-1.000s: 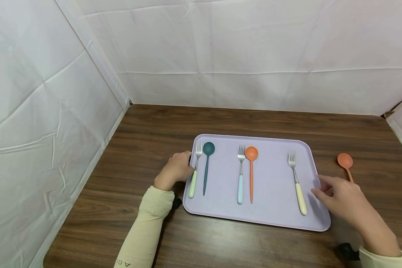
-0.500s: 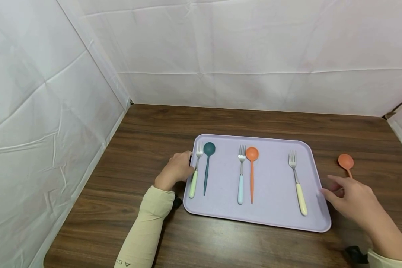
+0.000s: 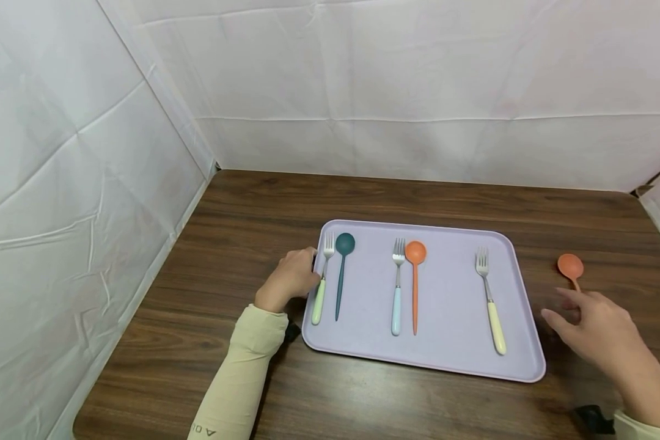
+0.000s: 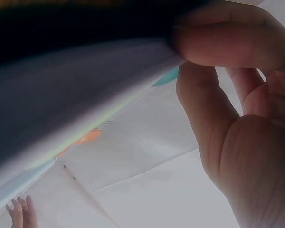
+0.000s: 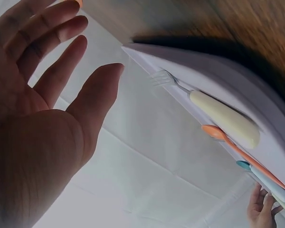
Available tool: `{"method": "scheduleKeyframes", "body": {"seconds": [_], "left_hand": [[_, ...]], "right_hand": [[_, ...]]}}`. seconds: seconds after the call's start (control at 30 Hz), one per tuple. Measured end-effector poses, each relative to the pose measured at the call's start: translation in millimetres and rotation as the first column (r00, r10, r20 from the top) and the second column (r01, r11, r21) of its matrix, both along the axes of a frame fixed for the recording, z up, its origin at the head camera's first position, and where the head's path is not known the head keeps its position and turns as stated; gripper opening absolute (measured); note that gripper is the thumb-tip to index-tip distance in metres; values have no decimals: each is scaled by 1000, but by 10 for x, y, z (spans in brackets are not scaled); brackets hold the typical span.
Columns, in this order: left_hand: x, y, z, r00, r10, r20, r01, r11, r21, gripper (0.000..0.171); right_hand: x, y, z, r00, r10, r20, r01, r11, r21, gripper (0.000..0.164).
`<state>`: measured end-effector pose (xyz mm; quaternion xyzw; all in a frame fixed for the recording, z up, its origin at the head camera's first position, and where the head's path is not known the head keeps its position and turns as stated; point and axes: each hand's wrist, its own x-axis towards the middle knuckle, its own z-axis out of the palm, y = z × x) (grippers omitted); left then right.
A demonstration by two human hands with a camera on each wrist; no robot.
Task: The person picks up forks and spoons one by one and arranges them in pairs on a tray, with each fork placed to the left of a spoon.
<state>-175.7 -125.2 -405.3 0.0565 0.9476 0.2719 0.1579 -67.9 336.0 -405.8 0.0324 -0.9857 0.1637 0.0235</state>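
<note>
A lilac tray (image 3: 451, 305) lies on the wooden table. On it, from left to right, are a green-handled fork (image 3: 319, 293), a teal spoon (image 3: 342, 269), a blue-handled fork (image 3: 396, 299), an orange spoon (image 3: 415, 275) and a cream-handled fork (image 3: 492, 311). My left hand (image 3: 302, 275) grips the tray's left edge; in the left wrist view its fingers (image 4: 218, 42) curl over the rim. My right hand (image 3: 572, 313) hovers over the table right of the tray with fingers spread, holding nothing. Just beyond it lies a second orange spoon (image 3: 569, 267), its handle partly hidden by the fingers.
White fabric walls (image 3: 390, 91) enclose the table on the left, back and right. Bare wood (image 3: 390, 195) stretches behind the tray and in front of it. A small black object (image 3: 593, 418) sits by my right wrist.
My right hand has slid rightward, off the tray's right edge and toward the orange spoon on the table. The left hand and the tray have stayed put.
</note>
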Motion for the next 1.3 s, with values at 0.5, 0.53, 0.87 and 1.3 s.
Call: {"method": "scheduleKeyframes", "body": {"seconds": [0.5, 0.53, 0.87, 1.3], "left_hand": [[-7, -1, -3, 1000, -14, -13, 14, 1000, -9, 33], [-8, -2, -5, 1000, -14, -16, 14, 1000, -12, 32], [-15, -1, -3, 1000, -4, -6, 4, 1000, -6, 32], [-16, 0, -1, 1000, 0, 7, 0, 1000, -22, 34]], "right_hand": [[-14, 139, -69, 992, -113, 47, 111, 993, 45, 67], [-17, 149, -75, 990, -126, 65, 123, 991, 49, 69], [-43, 254, -146, 975, -165, 152, 155, 985, 71, 73], [-38, 305, -140, 976, -162, 145, 151, 985, 78, 44]]}}
